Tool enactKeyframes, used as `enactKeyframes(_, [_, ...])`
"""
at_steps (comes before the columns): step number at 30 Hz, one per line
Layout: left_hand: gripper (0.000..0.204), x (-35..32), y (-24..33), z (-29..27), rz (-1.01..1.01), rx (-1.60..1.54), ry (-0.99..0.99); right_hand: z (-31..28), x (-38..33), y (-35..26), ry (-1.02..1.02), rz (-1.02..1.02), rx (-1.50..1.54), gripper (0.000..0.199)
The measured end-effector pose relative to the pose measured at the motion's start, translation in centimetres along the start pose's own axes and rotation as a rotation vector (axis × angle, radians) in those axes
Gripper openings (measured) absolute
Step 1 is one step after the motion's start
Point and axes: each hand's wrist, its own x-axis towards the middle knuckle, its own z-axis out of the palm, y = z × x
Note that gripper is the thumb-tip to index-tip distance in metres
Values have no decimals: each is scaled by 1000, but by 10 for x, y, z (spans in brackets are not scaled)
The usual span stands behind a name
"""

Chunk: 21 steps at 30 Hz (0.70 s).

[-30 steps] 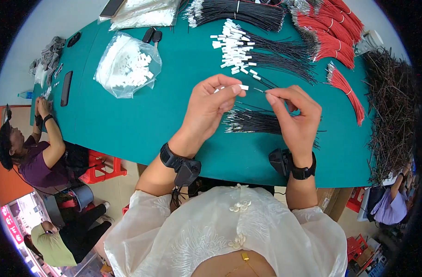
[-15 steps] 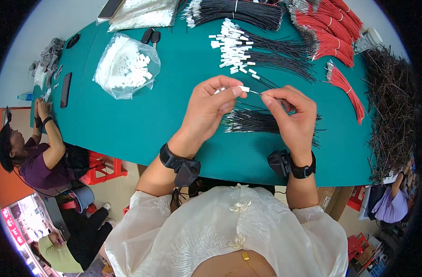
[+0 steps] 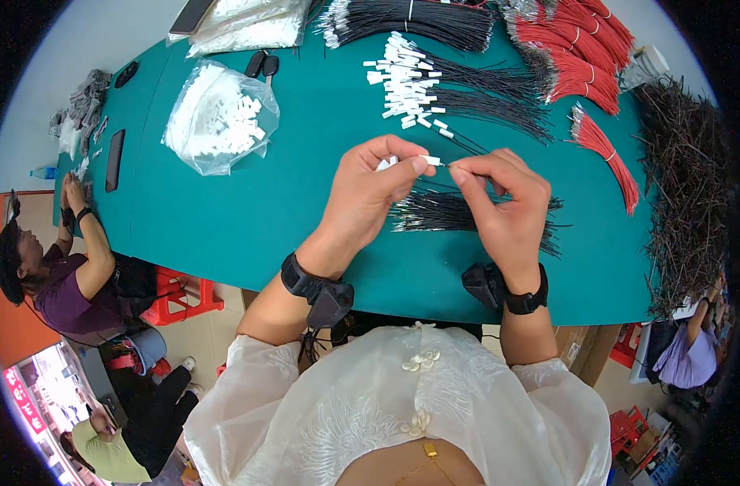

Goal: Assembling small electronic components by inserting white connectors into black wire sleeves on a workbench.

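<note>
My left hand [image 3: 379, 180] is closed, pinching a small white plastic connector housing [image 3: 430, 161] between thumb and forefinger. More white housings [image 3: 388, 163] sit in the curl of its fingers. My right hand [image 3: 503, 202] pinches a thin black wire [image 3: 450, 165] close to its tip. The wire's end meets the housing's right side; how deep it sits I cannot tell. Below the hands lies a bundle of loose black wires [image 3: 435, 212] with bare metal ends toward the left. Beyond them are black wires with white housings [image 3: 410, 85] fitted on their ends.
A clear bag of white housings [image 3: 220, 117] lies left on the green table [image 3: 224, 219]. Tied red wire bundles [image 3: 576, 49] and a black bundle [image 3: 410, 23] lie at the back. A dark wire heap [image 3: 686, 194] fills the right edge. Another person [image 3: 54, 267] sits at left.
My right hand has shifted slightly left, toward the housing. The left hand keeps its pinch, nearly still, with the housing a touch lower and farther right.
</note>
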Motion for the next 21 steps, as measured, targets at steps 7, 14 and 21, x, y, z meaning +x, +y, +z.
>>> enactKeyframes(7, [7, 0, -2, 0, -11, 43, 11, -2, 0, 1, -12, 5, -5, 5])
enactKeyframes(14, [6, 1, -4, -1, -8, 26, 6, 0, -1, 1, -10, 14, 11, 6])
enactKeyframes(21, [6, -1, -4, 4, 10, 99, 25, -1, 1, 3, -21, 2, 17, 6])
